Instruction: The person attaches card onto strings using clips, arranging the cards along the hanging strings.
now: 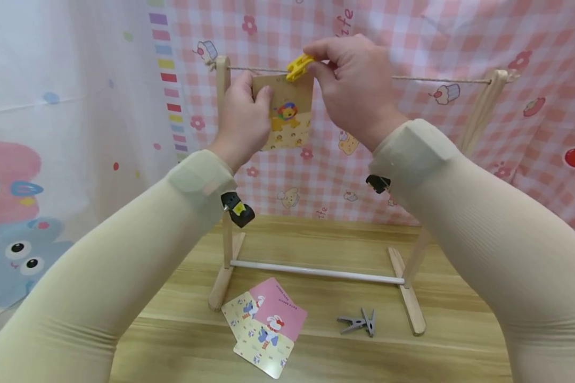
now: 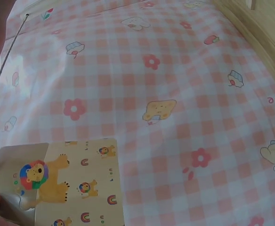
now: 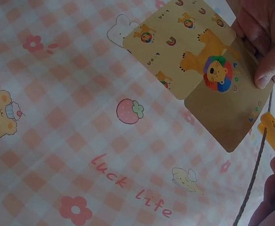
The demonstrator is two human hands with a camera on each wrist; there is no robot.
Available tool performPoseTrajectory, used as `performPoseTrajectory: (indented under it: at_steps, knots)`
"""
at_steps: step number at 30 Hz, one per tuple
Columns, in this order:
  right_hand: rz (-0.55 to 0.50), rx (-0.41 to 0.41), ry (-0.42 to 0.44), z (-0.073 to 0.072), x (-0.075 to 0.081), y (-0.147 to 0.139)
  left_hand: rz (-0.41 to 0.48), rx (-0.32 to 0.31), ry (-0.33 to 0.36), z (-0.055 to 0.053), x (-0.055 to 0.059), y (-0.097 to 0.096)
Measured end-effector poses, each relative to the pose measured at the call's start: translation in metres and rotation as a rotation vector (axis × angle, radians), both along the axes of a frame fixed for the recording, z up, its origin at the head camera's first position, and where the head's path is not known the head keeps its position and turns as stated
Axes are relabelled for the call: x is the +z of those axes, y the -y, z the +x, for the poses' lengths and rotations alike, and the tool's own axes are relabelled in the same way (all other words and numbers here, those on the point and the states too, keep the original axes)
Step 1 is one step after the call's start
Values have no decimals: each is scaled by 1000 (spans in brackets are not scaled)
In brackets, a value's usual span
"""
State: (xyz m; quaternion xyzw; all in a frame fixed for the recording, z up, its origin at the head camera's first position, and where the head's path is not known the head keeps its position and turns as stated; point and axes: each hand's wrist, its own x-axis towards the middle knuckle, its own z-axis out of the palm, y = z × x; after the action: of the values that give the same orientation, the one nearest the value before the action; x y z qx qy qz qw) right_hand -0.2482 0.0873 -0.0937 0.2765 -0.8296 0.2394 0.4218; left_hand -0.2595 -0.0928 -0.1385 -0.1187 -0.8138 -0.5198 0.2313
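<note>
A tan card with a rainbow-maned lion (image 1: 286, 125) hangs against the string (image 1: 441, 81) of a wooden frame. My left hand (image 1: 244, 117) pinches its upper left part, thumb in front. With thumb and fingertips, my right hand (image 1: 356, 82) grips a yellow clothespin (image 1: 299, 67) at the card's top edge, right on the string. In the right wrist view, the clothespin (image 3: 272, 132) overlaps the string near the card's corner. The left wrist view has the card's patterned lower part (image 2: 83, 188), tilted sideways.
The wooden frame (image 1: 481, 114) stands on a wood-grain table (image 1: 345, 356), with a white crossbar (image 1: 316, 272) low between its feet. Pink cards (image 1: 280, 308) overlap in front on the left. Grey clothespins (image 1: 359, 322) lie to their right. A checked curtain (image 1: 412, 32) hangs behind.
</note>
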Motion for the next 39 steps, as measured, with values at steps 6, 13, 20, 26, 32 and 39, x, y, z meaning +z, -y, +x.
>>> performPoseTrajectory:
  at_steps: [6, 13, 20, 26, 32, 39]
  knots:
    - [8, 11, 0, -2, -1, 3, 14, -17, 9, 0, -1, -1]
    - [21, -3, -2, -3, -2, 3, 23, -42, 4, 1, -2, 1]
    - [38, -11, 19, -4, -3, 6, 39, -62, -1, 0, -4, 4]
    - [63, -11, 40, -4, -4, 8, 32, -47, 8, -1, -5, 5]
    - [84, -4, 44, -6, -5, 8, 41, -51, 12, -2, -6, 6]
    - [104, -4, 41, -6, -7, 9, 59, -73, 0, -2, -9, 8]
